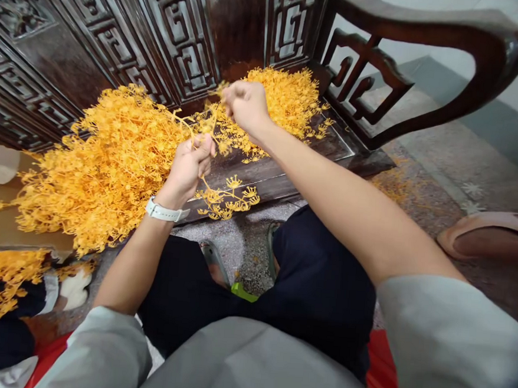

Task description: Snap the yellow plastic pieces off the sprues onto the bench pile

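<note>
Resting on a carved dark wooden bench (177,23), a heap of orange branching sprigs (110,166) lies beside both hands; the left hand (188,168) closes around one sprig (227,198) above the seat, and the right hand (246,105) pinches thin strands (202,122) just beyond.

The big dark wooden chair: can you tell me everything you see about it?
The dark brown, glossy wooden chair has a curved armrest, open fretwork below it, and a back carved with square spiral patterns. It stands on a speckled stone floor. Spiky orange-yellow sprigs lie heaped on its flat seat, and the left hand and right hand pinch sprigs just above it.
</note>
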